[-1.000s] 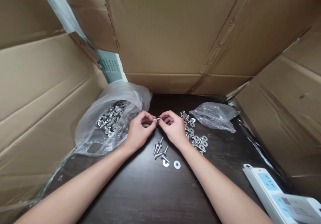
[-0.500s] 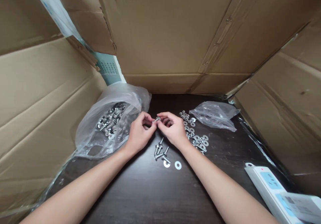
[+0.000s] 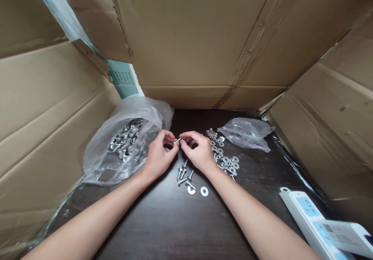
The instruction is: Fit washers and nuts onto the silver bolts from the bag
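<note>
My left hand [image 3: 159,155] and my right hand [image 3: 196,151] meet above the dark table [image 3: 163,221], fingertips pinched together on one small silver bolt [image 3: 177,139]. Just below the hands lies a small cluster of bolts [image 3: 183,174] and two flat washers [image 3: 198,190]. To the right of my right hand several washers and nuts [image 3: 225,155] are scattered. A clear plastic bag full of bolts [image 3: 125,139] sits to the left of my left hand.
A smaller clear plastic bag [image 3: 246,133] lies at the back right. A white power strip [image 3: 314,221] rests at the near right corner. Brown cardboard walls [image 3: 204,39] enclose the table on the left, back and right.
Both hands stay pinched on the bolt; they and the whole scene have drifted slightly left in view. Nothing was picked up or put down.
</note>
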Motion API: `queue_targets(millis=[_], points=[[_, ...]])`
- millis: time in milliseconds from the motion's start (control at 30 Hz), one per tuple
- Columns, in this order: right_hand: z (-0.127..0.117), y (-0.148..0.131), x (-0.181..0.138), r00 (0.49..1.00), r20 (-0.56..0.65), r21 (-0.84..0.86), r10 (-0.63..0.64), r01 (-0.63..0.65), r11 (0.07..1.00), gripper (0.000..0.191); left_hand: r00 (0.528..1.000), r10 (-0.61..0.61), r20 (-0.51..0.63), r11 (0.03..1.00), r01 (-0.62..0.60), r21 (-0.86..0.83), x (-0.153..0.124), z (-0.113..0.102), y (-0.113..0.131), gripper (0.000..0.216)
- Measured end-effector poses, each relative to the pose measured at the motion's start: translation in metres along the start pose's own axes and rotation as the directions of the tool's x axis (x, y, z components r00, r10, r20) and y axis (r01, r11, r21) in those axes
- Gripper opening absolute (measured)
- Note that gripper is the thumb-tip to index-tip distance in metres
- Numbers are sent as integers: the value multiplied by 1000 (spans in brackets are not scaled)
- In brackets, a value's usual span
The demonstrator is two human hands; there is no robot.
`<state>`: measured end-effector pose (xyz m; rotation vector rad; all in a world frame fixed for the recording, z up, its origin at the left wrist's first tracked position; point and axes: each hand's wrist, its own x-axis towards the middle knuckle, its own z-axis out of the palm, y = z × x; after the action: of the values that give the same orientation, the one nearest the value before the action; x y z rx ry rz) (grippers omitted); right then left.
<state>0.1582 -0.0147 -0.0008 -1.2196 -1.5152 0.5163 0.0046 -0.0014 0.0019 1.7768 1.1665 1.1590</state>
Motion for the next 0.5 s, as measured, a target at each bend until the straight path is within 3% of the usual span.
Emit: queue_targets(millis=[200,500], points=[[0,-4,-4,992,4,-167,-128,127,978,16,999,-26,22,1000,26,-8,0,1,-2,27],[1,-3,-4,982,-48,-181,-182,171,969,16,1000,-7,20,1000,7,-4,1,2,-1,25]])
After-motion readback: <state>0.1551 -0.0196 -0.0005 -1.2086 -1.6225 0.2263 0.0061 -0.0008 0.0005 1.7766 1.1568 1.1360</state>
